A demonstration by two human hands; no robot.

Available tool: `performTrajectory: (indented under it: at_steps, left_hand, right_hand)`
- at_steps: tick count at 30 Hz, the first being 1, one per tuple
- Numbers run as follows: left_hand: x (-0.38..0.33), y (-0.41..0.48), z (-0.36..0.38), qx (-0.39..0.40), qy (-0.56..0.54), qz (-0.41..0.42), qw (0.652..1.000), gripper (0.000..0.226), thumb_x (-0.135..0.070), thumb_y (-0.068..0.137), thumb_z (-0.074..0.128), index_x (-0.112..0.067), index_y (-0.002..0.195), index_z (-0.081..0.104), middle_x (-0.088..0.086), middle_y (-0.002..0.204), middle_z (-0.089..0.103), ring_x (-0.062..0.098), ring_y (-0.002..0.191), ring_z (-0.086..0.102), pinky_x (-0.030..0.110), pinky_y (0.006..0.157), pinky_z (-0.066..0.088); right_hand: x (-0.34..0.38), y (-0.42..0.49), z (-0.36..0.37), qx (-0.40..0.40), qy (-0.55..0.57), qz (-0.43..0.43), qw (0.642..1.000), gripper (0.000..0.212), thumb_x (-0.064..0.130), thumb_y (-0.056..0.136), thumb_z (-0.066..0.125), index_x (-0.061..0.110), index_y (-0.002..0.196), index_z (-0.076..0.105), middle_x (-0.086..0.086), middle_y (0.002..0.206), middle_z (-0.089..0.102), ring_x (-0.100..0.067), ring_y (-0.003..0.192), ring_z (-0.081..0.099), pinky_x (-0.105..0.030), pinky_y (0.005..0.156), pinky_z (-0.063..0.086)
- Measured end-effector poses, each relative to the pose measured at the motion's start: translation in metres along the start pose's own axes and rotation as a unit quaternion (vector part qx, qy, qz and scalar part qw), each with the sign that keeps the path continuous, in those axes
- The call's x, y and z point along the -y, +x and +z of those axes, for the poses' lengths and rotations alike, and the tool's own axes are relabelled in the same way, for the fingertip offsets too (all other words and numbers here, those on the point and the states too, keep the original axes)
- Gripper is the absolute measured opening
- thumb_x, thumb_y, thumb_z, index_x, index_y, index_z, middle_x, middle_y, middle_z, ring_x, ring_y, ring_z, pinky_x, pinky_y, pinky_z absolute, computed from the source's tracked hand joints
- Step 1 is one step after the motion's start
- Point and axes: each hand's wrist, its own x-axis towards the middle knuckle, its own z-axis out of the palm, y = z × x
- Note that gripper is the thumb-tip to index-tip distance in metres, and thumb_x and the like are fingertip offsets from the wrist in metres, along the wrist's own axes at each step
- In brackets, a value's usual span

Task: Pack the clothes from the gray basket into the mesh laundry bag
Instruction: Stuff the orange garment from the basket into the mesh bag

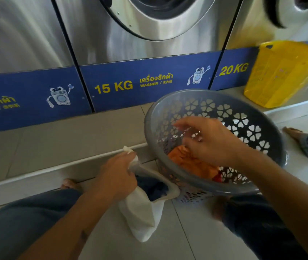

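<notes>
Mesh laundry bag [141,212], white, on floor just left of tilted gray basket [203,185]; mouth gripped by left hand [117,175] to keep it wide, dark garment [155,186] inside; right hand [211,139], fingers loose and empty, poised over orange garment [192,164] in basket.
</notes>
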Motion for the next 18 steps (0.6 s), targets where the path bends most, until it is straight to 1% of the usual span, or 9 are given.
performTrajectory:
  at_steps: [2,4,6,8,10,12,13,15,18]
  left_hand:
    - [0.0,0.008,0.004,0.0,0.002,-0.002,1.0,0.052,-0.008,0.09,0.052,-0.019,0.14,0.047,0.002,0.147,0.044,0.023,0.135,0.039,0.031,0.109,0.031]
    - [0.001,0.015,0.008,0.002,0.003,0.004,1.0,0.056,-0.007,0.089,0.053,-0.02,0.143,0.044,0.001,0.149,0.042,0.022,0.137,0.037,0.03,0.11,0.03]
    - [0.0,0.022,0.012,0.003,0.009,0.02,1.0,0.056,-0.006,0.086,0.054,-0.019,0.141,0.047,0.001,0.146,0.045,0.023,0.135,0.041,0.033,0.109,0.033]
    - [-0.001,0.03,0.015,-0.001,0.014,0.031,0.999,0.054,-0.009,0.083,0.053,-0.017,0.136,0.053,0.002,0.14,0.052,0.027,0.128,0.049,0.04,0.104,0.041]
    - [-0.004,0.037,0.017,-0.007,0.005,0.041,0.999,0.051,-0.015,0.079,0.051,-0.016,0.129,0.058,0.005,0.127,0.061,0.033,0.113,0.059,0.047,0.094,0.049]
    - [-0.009,0.042,0.018,0.01,0.014,0.044,0.999,0.054,-0.015,0.076,0.048,-0.03,0.128,0.053,-0.004,0.121,0.06,0.024,0.105,0.06,0.043,0.088,0.052]
    - [-0.01,0.043,0.019,0.018,0.009,0.047,0.999,0.059,-0.016,0.076,0.046,-0.037,0.131,0.048,-0.009,0.123,0.058,0.02,0.106,0.059,0.042,0.087,0.052]
    - [-0.012,0.045,0.02,0.023,-0.02,0.042,0.999,0.068,-0.019,0.076,0.043,-0.044,0.14,0.036,-0.014,0.131,0.052,0.016,0.113,0.056,0.042,0.09,0.052]
    - [-0.007,0.051,0.022,0.017,-0.042,0.025,0.999,0.069,-0.016,0.081,0.049,-0.044,0.142,0.032,-0.016,0.138,0.048,0.015,0.124,0.05,0.042,0.097,0.049]
  right_hand:
    - [-0.037,0.022,0.006,0.081,-0.066,0.045,0.994,0.058,0.018,0.089,0.066,0.026,0.144,0.05,-0.003,0.138,0.058,-0.018,0.123,0.056,-0.035,0.106,0.045]
    - [-0.07,0.037,0.022,0.187,-0.128,0.087,0.97,0.073,0.023,0.09,0.064,0.029,0.154,0.032,-0.009,0.154,0.041,-0.03,0.139,0.043,-0.043,0.113,0.04]
    - [-0.095,0.047,0.04,0.278,-0.188,0.109,0.936,0.08,0.024,0.091,0.06,0.033,0.158,0.018,-0.01,0.161,0.028,-0.036,0.144,0.035,-0.049,0.113,0.039]
    - [-0.11,0.056,0.053,0.34,-0.234,0.11,0.904,0.076,0.027,0.097,0.056,0.03,0.16,0.014,-0.012,0.163,0.026,-0.037,0.143,0.036,-0.047,0.11,0.04]
    - [-0.123,0.068,0.066,0.376,-0.265,0.117,0.88,0.074,0.033,0.099,0.056,0.027,0.16,0.016,-0.013,0.16,0.032,-0.035,0.138,0.043,-0.044,0.107,0.044]
    - [-0.136,0.083,0.086,0.408,-0.301,0.13,0.852,0.081,0.042,0.095,0.061,0.027,0.16,0.014,-0.013,0.157,0.038,-0.035,0.134,0.048,-0.044,0.103,0.047]
    - [-0.14,0.09,0.098,0.423,-0.316,0.136,0.838,0.085,0.043,0.094,0.062,0.027,0.16,0.011,-0.013,0.157,0.038,-0.035,0.134,0.047,-0.043,0.102,0.047]
    - [-0.147,0.102,0.121,0.444,-0.33,0.131,0.822,0.086,0.037,0.095,0.062,0.025,0.161,0.009,-0.012,0.161,0.031,-0.034,0.141,0.04,-0.041,0.105,0.043]
    - [-0.146,0.116,0.15,0.444,-0.334,0.103,0.825,0.086,0.036,0.095,0.061,0.021,0.161,0.009,-0.01,0.167,0.02,-0.033,0.151,0.025,-0.042,0.116,0.03]
